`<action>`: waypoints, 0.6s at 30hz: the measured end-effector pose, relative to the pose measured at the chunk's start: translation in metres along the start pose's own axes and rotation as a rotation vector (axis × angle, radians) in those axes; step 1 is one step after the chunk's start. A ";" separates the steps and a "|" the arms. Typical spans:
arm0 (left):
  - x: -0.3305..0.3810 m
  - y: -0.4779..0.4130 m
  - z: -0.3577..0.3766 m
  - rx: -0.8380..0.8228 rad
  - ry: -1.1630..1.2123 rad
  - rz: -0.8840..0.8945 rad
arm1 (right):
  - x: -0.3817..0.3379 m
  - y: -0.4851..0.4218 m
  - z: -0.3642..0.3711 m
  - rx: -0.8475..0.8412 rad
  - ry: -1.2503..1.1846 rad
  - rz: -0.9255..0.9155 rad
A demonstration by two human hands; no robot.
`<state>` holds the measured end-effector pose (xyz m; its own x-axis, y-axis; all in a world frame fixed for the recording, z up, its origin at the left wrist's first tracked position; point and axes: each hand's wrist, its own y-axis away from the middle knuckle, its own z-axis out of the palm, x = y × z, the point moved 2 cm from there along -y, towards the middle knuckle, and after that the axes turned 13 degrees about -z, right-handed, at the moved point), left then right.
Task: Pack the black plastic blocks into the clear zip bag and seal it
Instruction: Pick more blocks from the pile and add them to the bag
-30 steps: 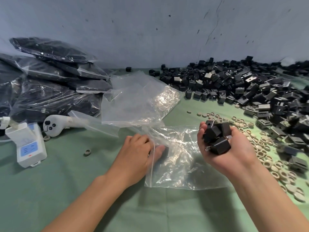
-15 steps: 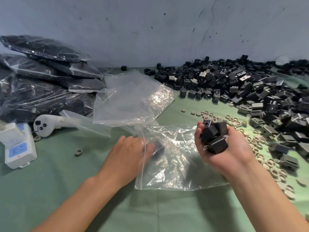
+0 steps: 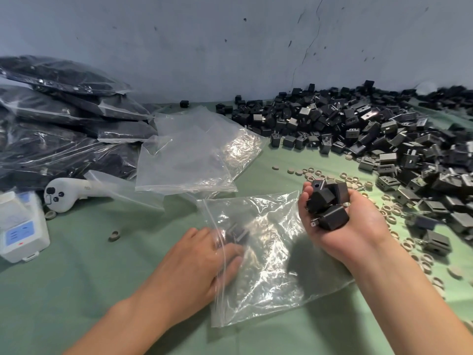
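left hand (image 3: 194, 262) | I see its fingers slid deeper into the clear zip bag (image 3: 276, 265) mouth, lower centre | one black block (image 3: 236, 233) now lies inside, just past those fingertips

The left hand (image 3: 194, 262) lies low, palm down, fingers reaching forward and fairly straight. The right hand (image 3: 343, 226) is raised, palm up, fingers curled round a handful of black blocks (image 3: 330, 213).

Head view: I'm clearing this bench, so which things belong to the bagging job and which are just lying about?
Job: clear zip bag, black blocks in the right hand, left hand at the bag's mouth, loose block pile, spare bags.
Lying about: white controller, white device, beige rings.
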<state>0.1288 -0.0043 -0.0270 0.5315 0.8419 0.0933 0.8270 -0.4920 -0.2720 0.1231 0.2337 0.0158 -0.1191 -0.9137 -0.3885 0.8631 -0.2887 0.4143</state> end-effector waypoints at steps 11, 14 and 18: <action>0.010 -0.039 0.003 -0.125 0.106 0.048 | -0.006 -0.002 0.002 0.002 -0.041 -0.012; 0.014 -0.047 0.008 -0.132 0.071 0.057 | -0.007 -0.003 0.003 -0.002 -0.046 -0.009; 0.021 -0.068 0.011 -0.219 0.036 0.017 | -0.009 -0.005 0.006 -0.002 -0.054 -0.017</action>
<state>0.0820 0.0495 -0.0173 0.5484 0.8268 0.1253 0.8360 -0.5455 -0.0595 0.1174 0.2415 0.0219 -0.1596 -0.9228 -0.3507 0.8616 -0.3036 0.4067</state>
